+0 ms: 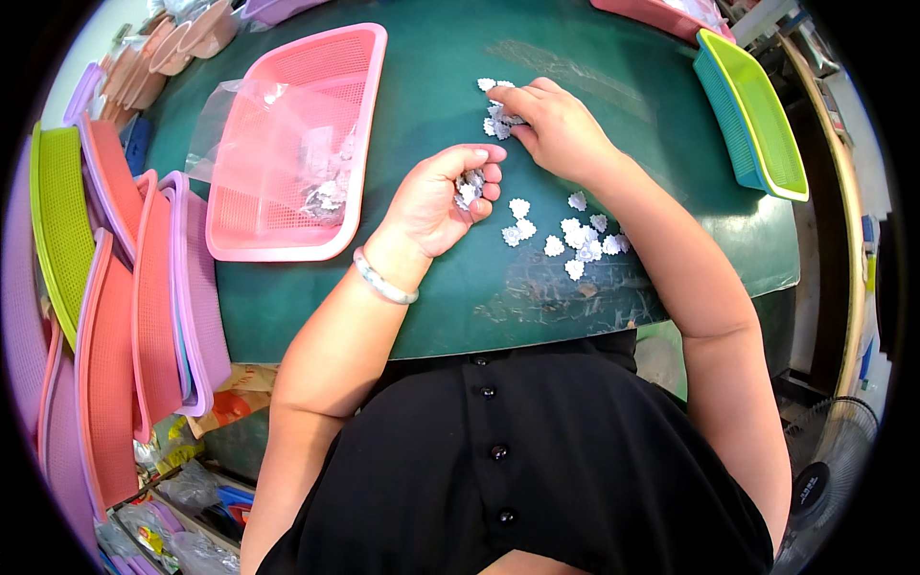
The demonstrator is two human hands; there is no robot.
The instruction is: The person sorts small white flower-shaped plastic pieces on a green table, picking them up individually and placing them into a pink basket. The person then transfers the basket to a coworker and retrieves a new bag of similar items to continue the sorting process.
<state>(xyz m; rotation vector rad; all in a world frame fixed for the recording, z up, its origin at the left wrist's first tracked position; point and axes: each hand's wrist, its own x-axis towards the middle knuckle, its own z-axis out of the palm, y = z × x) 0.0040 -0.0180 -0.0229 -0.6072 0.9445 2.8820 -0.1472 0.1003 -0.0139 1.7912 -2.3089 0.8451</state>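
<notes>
My left hand [431, 201] is turned palm up, with its fingers curled around several small silvery scalloped pieces [469, 189]. Just beyond it, my right hand [563, 132] reaches over a small heap of the same pieces [494, 126] on the green tabletop [436, 316]. Its thumb and fingers are bent around part of that heap, which they partly hide. Closer to me, more loose scalloped pieces [586, 247] lie scattered beside my right forearm.
A pink mesh basket [287, 244] holding a clear plastic bag [321, 144] with silvery pieces stands on the left. At the right edge is a green and teal basket [757, 125]. Stacked colourful baskets [134, 307] crowd the left side; a fan [829, 470] stands lower right.
</notes>
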